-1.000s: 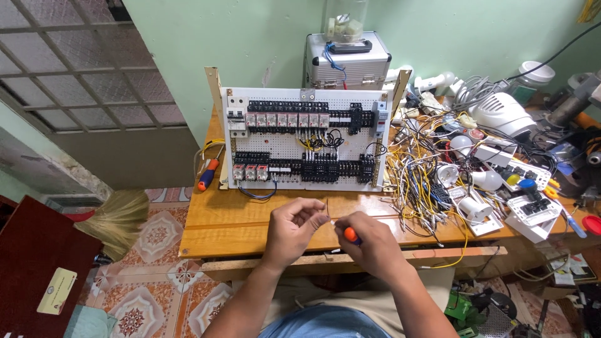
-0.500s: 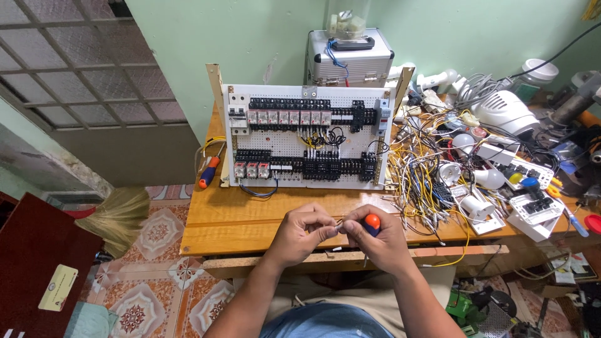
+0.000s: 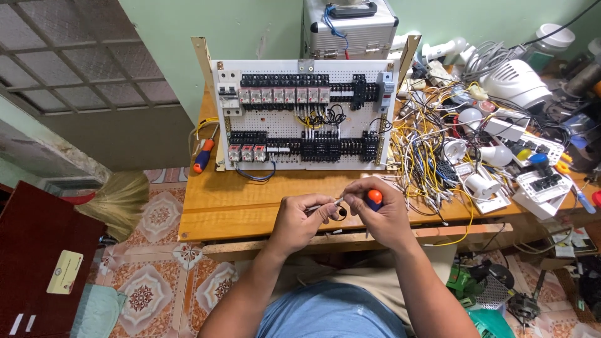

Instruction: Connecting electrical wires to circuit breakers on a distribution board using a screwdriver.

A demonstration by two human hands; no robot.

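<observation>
- A person seated at a wooden workbench closes the right hand around an orange-capped screwdriver, its metal shaft pointing left toward the left hand.
- The left hand's fingers are pinched together on a small black part at the shaft's tip; what the part is cannot be told at this size.
- Compared with a second ago, both hands sit closer together and the orange cap, then barely showing between the fingers, now stands clear above the right fist.
- The hands hover over the bench's front edge, well apart from the white wiring panel that stands upright at the back, carrying rows of black relays and terminals.
- A second screwdriver with a red and blue handle leans beside the panel's left edge.
- A tangle of yellow and white wires, light bulbs and white sockets crowds the bench to the right.
- A metal case sits behind the panel; a straw broom lies on the tiled floor to the left.
</observation>
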